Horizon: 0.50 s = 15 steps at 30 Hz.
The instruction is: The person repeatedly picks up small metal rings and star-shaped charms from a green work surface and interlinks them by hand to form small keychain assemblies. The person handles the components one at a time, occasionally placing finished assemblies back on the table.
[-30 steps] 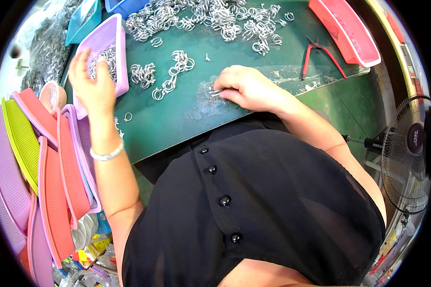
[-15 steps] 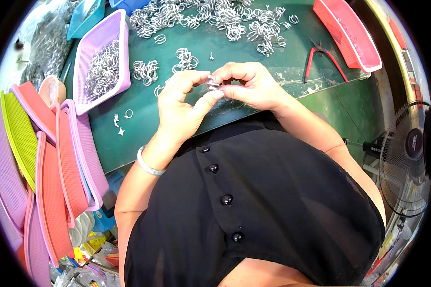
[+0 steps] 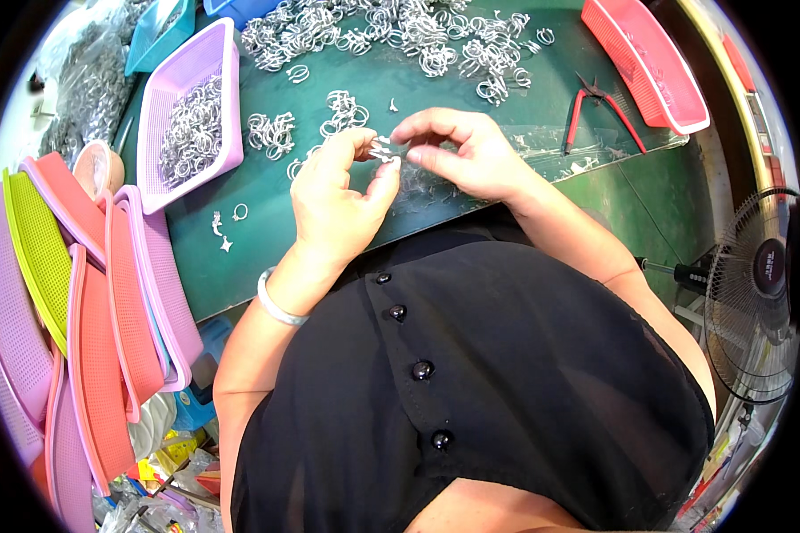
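My left hand point(image 3: 340, 191) pinches a silvery ring point(image 3: 381, 149) between thumb and forefinger, its upper parts poking out past the fingertips. Just right of it, my right hand point(image 3: 476, 160) hovers with thumb and forefinger apart and nothing visible between them. Both hands are over the near edge of the green table point(image 3: 267, 253). Beyond my left hand lie small clumps of silvery rings point(image 3: 270, 133). A single ring point(image 3: 240, 211) and a star-shaped piece point(image 3: 227, 243) rest to its left.
A large heap of rings point(image 3: 418, 35) spreads across the far side. A lilac basket point(image 3: 233, 115) of rings stands left, a red basket point(image 3: 662, 80) right. Red-handled pliers point(image 3: 603, 107) lie near it. Stacked plastic baskets point(image 3: 98, 355) fill the left; a fan point(image 3: 756, 284) stands right.
My right hand's fingertips have parted from the ring and spread slightly. My left hand has shifted a little left with the ring, which now shows more plainly.
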Tool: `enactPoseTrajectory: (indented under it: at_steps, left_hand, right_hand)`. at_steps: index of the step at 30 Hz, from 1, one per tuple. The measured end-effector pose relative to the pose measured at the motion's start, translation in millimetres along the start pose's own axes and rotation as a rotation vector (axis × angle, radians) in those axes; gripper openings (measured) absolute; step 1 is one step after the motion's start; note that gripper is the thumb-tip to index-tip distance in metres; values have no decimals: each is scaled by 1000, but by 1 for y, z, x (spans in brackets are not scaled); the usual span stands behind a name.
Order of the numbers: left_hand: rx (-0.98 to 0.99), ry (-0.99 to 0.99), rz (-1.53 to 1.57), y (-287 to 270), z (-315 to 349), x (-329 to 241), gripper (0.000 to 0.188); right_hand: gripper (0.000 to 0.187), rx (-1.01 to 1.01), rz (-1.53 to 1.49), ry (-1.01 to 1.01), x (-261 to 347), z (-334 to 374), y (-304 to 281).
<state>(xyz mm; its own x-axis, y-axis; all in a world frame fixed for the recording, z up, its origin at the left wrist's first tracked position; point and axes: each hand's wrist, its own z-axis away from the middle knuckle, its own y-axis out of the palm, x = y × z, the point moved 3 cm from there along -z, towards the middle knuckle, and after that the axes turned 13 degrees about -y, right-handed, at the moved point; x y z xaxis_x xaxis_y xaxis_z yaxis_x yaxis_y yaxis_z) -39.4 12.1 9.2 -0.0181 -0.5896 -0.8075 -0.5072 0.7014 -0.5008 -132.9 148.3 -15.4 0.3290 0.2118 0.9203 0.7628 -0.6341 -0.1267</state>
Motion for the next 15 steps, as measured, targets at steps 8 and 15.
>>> enactPoseTrajectory:
  at_steps: [8,15]
  left_hand:
    - [-173,119,-238,-26,-18,4,25]
    - [-567,29,-964,-126,-83,48,39]
  right_hand:
    - [28,-127,931,-311,-3,-12,-44]
    - [39,23,1306,-276,-10,-30,-52]
